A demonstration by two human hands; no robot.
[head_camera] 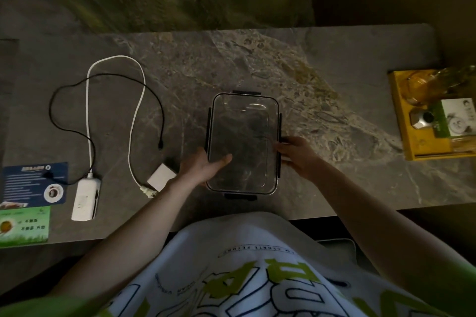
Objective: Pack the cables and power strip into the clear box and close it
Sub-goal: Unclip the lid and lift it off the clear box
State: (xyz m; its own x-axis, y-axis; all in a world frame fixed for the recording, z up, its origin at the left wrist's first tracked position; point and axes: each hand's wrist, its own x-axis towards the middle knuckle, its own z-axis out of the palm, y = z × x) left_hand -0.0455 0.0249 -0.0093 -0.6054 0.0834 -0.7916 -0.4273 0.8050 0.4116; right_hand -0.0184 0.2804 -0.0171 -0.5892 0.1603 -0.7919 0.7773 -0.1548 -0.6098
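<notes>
On a dim marble table (334,64), both hands grip the empty, still-lidded clear box (243,144), left hand (203,167) at 8 o'clock, right hand (296,153) at 4, fingers curled on its sides, suggesting unlatching; power strip (86,197) and cables (108,100) wait at 9 o'clock.

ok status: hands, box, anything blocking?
Left hand and right hand gripping clear box sides, lid on. Power strip, black cable unpacked on table, left. Nothing blocking.

Grey marbled tabletop (257,64), clear box (243,141) with black clips, white power strip (86,198), white cable (116,59), black cable (103,77), yellow tray (401,110), blue card (23,177), green card (24,226), white shirt (244,278) with lime lettering
</notes>
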